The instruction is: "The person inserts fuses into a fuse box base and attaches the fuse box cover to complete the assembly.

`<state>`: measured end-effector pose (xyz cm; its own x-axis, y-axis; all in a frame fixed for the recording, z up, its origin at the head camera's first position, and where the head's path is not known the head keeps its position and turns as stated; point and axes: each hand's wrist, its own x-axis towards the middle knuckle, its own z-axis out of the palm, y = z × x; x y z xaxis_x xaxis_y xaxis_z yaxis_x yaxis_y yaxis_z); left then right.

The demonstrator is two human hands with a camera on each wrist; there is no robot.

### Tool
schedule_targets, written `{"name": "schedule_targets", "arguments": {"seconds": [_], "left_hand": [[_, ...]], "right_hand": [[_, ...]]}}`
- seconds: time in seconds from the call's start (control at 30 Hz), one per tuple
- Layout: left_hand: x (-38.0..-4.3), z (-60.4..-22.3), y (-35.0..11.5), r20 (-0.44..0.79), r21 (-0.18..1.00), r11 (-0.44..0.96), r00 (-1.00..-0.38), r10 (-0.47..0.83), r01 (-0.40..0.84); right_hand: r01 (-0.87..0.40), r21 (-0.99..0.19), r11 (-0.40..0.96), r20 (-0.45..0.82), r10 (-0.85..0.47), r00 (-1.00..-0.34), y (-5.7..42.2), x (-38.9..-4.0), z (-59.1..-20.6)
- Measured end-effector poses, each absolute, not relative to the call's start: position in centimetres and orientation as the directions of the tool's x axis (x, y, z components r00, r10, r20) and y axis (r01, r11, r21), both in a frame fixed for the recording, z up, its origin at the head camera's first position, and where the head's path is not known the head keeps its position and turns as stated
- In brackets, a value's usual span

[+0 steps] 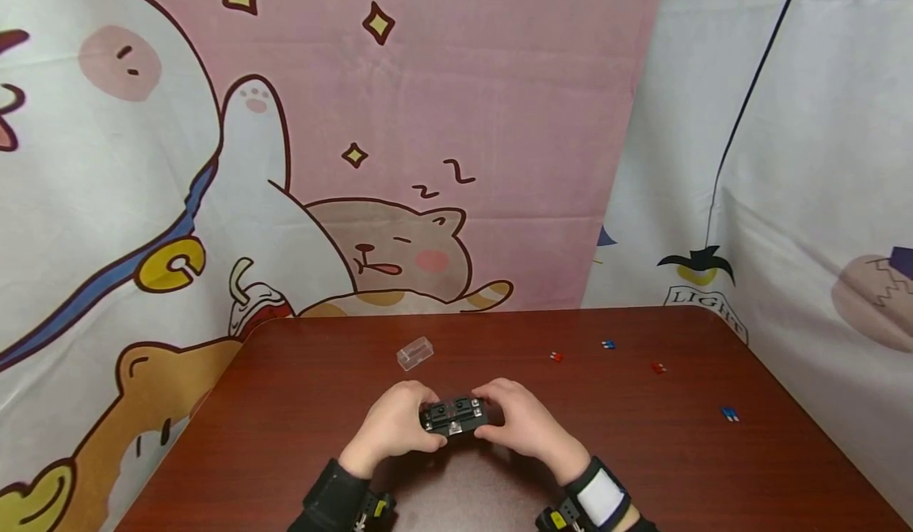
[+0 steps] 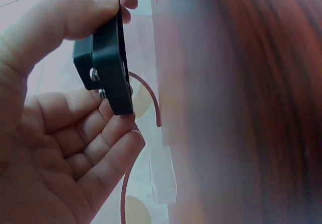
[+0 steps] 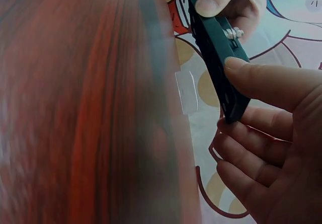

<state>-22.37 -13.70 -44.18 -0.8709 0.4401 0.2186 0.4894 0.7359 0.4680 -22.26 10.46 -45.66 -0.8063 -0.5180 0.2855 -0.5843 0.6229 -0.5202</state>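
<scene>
A black fuse box (image 1: 454,416) with metal screw terminals is held above the table between both hands, its long side running left to right. My left hand (image 1: 396,423) grips its left end, thumb on the near side and fingers on the far side. At the other end my right hand (image 1: 526,422) pinches it; in the right wrist view the thumb presses on the black casing (image 3: 221,58) and fingertips touch its lower end. Metal screws (image 2: 95,75) stick out of the casing in the left wrist view. A clear plastic cover (image 1: 415,353) lies beyond the left hand.
On the right part of the brown table (image 1: 285,405) lie small blade fuses: a red one (image 1: 556,356), a blue one (image 1: 608,344), another red one (image 1: 659,368) and another blue one (image 1: 730,414). A printed cloth (image 1: 499,120) hangs behind the table.
</scene>
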Motion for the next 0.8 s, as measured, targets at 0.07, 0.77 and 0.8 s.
{"name": "schedule_targets", "arguments": {"seconds": [0.07, 0.77, 0.8], "left_hand": [[-22.5, -44.3, -13.4, 0.214, 0.464, 0.732, -0.865, 0.454, 0.5], [-25.1, -45.4, -8.8, 0.198, 0.324, 0.738, -0.806, 0.558, 0.592], [-25.2, -45.4, -8.6, 0.197, 0.322, 0.737, -0.804, 0.561, 0.594]], "right_hand": [[-0.584, -0.514, 0.628, 0.277, -0.522, -0.806, 10.8, -22.3, -45.6], [-0.503, -0.449, 0.738, 0.207, -0.462, -0.863, 14.3, -23.4, -45.9], [-0.492, -0.45, 0.746, 0.195, -0.455, -0.869, 14.4, -23.4, -45.8]]}}
